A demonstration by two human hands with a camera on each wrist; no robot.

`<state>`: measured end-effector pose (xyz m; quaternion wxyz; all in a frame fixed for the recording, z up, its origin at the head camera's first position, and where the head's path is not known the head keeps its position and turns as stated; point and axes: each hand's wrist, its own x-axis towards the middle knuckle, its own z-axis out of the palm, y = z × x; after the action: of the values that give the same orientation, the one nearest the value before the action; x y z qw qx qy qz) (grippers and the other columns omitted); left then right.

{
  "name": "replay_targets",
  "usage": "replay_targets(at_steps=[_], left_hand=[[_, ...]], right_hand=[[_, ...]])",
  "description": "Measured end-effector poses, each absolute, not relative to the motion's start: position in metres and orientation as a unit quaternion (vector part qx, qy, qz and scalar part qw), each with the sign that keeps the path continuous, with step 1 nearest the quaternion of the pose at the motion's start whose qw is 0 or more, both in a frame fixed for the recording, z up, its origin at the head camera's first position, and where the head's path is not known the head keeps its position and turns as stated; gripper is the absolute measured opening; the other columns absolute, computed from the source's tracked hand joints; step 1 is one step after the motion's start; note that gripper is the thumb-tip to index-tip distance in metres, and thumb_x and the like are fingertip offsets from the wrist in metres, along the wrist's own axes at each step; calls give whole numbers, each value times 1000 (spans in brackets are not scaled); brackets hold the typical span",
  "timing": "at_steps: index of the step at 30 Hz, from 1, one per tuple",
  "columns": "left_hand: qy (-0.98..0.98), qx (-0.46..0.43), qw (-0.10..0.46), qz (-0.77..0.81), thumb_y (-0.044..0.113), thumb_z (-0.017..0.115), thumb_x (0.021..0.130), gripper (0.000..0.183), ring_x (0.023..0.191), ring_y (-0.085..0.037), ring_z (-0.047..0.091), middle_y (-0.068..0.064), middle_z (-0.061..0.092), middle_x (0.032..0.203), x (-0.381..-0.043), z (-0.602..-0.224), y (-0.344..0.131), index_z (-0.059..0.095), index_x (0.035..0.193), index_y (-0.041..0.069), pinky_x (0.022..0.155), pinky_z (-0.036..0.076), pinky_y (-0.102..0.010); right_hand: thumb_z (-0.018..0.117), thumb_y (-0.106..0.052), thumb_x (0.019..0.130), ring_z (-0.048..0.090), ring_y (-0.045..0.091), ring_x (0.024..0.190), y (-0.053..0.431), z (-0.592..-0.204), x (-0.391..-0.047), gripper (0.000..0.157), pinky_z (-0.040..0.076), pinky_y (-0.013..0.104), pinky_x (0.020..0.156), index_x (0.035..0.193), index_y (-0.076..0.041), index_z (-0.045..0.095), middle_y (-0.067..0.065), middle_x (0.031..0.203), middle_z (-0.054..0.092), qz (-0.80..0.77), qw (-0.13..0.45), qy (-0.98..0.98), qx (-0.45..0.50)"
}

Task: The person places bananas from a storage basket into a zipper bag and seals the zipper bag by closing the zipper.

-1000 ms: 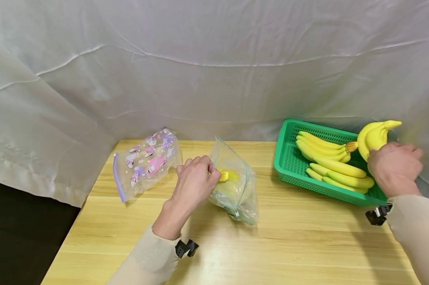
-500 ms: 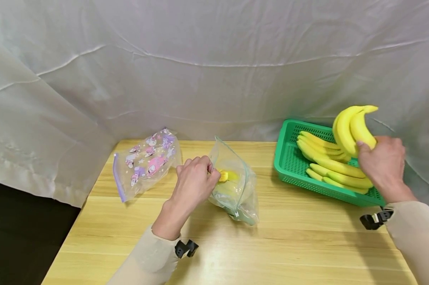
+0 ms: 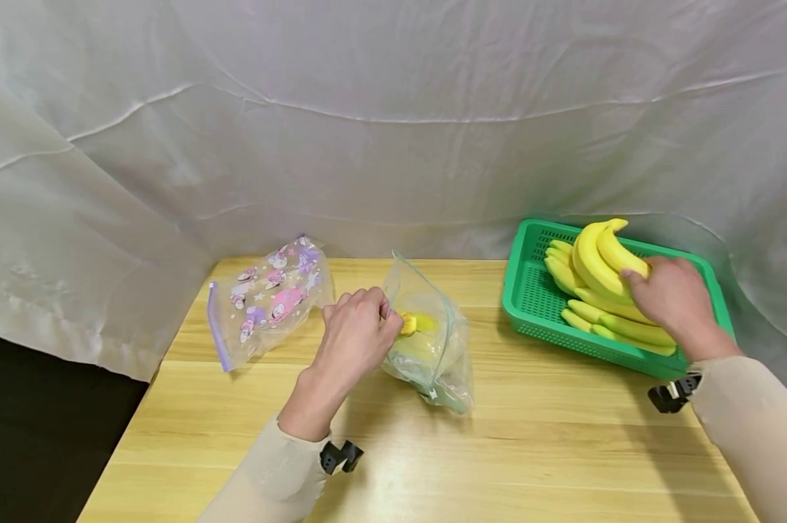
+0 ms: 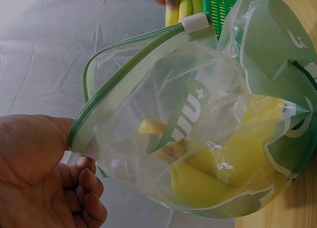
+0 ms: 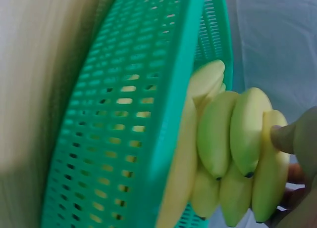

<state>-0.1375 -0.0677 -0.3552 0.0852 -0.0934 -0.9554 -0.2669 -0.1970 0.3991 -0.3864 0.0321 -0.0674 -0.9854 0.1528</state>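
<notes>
My left hand (image 3: 357,330) pinches the mouth edge of a clear zip bag (image 3: 457,356) with green print. In the left wrist view, the thumb and curled fingers of the left hand (image 4: 42,168) hold one corner of the gaping mouth. Yellow bananas (image 4: 198,183) lie inside the bag. Over the green basket (image 3: 550,340), my right hand (image 3: 677,301) grips a bunch of bananas (image 3: 592,263), its stem end pointing up and away. The right wrist view shows the thumb pressed on the nearest banana (image 5: 270,163). Whether the bunch touches those below is hard to tell.
More bananas (image 3: 635,334) lie in the basket. A clear bag with pink and purple cartoon prints (image 3: 282,294) and a purple zip edge lies flat at the table's left. A grey cloth (image 3: 393,145) hangs behind the wooden table (image 3: 498,465).
My right hand has carried the bunch of bananas left, from the basket's right end up and then down over its middle. The left hand and the zip bag stay almost still.
</notes>
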Motion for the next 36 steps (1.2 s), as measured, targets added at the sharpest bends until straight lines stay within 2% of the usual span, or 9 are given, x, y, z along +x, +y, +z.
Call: replay_targets(at_steps=[5, 9, 13, 17, 23, 28, 36], left_hand=[[-955, -95, 83, -267, 22, 54, 84, 13, 68, -22, 44, 1, 49, 68, -138, -355, -67, 49, 72, 18, 69, 25, -36], [-956, -97, 84, -263, 22, 54, 84, 14, 68, -22, 44, 2, 49, 68, -138, -355, -67, 49, 72, 18, 69, 25, -36], [-957, -96, 81, -261, 23, 54, 84, 14, 68, -22, 43, 2, 49, 68, -137, -354, -68, 49, 73, 18, 69, 25, -36], [-957, -97, 79, -261, 22, 54, 84, 13, 68, -22, 43, 2, 49, 68, -137, -354, -68, 49, 73, 18, 70, 25, -37], [-958, -97, 77, -257, 21, 54, 84, 12, 68, -22, 44, 2, 49, 68, -138, -353, -69, 49, 73, 19, 70, 25, -37], [-960, -94, 72, -254, 23, 54, 84, 13, 69, -21, 44, 2, 49, 68, -138, -352, -70, 48, 73, 19, 70, 25, -36], [-961, -92, 74, -250, 24, 54, 84, 13, 70, -21, 44, 2, 48, 68, -136, -351, -71, 48, 73, 18, 69, 24, -36]], right_hand=[[26, -52, 100, 28, 62, 119, 396, -380, -203, 75, 26, 74, 89, 140, 11, 36, 41, 134, 36, 110, 5, -992, -62], [25, -53, 100, 31, 62, 111, 392, -377, -207, 73, 27, 75, 83, 128, 12, 44, 40, 124, 40, 80, 12, -996, -49], [28, -66, 96, 29, 61, 111, 388, -374, -212, 88, 24, 74, 87, 123, 15, 46, 40, 121, 41, 54, 10, -998, -35], [33, -80, 86, 29, 59, 108, 382, -370, -219, 104, 22, 72, 91, 120, 17, 47, 39, 115, 42, 14, 5, -1000, -27], [44, -91, 69, 25, 59, 110, 364, -366, -237, 124, 17, 71, 98, 130, 17, 35, 41, 122, 35, -5, -29, -999, -39], [56, -83, 70, 22, 62, 115, 353, -370, -249, 124, 14, 74, 101, 134, 19, 28, 44, 127, 31, -12, -50, -997, -54], [64, -58, 83, 24, 67, 115, 347, -377, -258, 103, 18, 77, 98, 134, 23, 26, 48, 124, 32, -34, -65, -996, -58]])
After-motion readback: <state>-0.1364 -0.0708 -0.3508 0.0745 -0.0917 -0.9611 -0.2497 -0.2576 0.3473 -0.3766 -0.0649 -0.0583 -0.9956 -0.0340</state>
